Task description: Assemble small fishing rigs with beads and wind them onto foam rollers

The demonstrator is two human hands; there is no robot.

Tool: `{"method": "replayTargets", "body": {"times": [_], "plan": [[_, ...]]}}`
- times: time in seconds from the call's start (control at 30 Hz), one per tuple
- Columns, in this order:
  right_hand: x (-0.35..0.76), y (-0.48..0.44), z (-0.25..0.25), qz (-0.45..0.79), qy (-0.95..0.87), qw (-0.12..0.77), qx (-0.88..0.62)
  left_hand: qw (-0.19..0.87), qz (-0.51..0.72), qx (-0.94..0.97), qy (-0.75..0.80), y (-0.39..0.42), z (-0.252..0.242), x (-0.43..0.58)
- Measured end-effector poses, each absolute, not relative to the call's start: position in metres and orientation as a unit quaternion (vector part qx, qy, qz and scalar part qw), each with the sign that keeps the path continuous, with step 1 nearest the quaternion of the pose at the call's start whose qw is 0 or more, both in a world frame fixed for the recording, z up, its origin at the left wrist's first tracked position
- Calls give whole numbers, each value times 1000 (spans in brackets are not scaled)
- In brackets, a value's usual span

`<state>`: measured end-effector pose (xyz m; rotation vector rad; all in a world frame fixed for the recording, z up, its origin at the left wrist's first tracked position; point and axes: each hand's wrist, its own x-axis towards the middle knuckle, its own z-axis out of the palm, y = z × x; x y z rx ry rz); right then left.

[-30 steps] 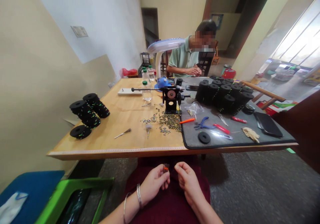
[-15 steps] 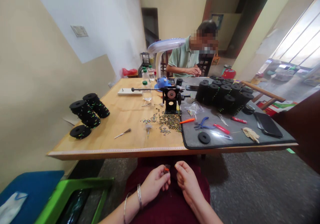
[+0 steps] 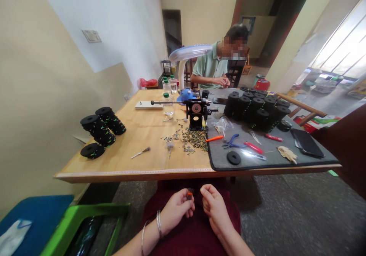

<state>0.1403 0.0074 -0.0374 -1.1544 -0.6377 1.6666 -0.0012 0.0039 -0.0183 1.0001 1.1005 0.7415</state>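
Note:
Above my lap, my left hand (image 3: 179, 204) is closed on a small dark bristly bundle with an orange band (image 3: 190, 195). The bundle sticks up from between its thumb and fingers. A short gap to the right, my right hand (image 3: 213, 202) is closed in a pinch, thumb against forefinger. Whatever lies in that pinch is too fine to make out. On the table in front lie similar small bundles with pale stems: a grey-tipped one (image 3: 140, 152) and another (image 3: 169, 148). Behind them many tiny dark and coloured pieces (image 3: 194, 140) are spread in a loose pile.
A black winding device with a dial (image 3: 196, 113) stands mid-table beside a lamp (image 3: 183, 73). Black foam spools stand at left (image 3: 97, 130) and on the grey mat (image 3: 219, 160). Blue pliers (image 3: 232, 141) lie there. A person (image 3: 210, 71) sits opposite. The table edge (image 3: 137, 174) is just beyond my hands.
My hands stay almost in place. The orange-banded bundle in my left hand has shifted slightly, showing a little more of the orange.

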Motion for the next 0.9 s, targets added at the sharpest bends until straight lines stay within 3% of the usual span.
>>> {"method": "replayTargets", "body": {"times": [0.6,0.9], "plan": [[131,5,-26,675,-342,444,-480,528,362,523,563,6,-8,-4],[135,5,-28,653,-404,412,-491,583,428,440,532,7,-12,-9]]}}
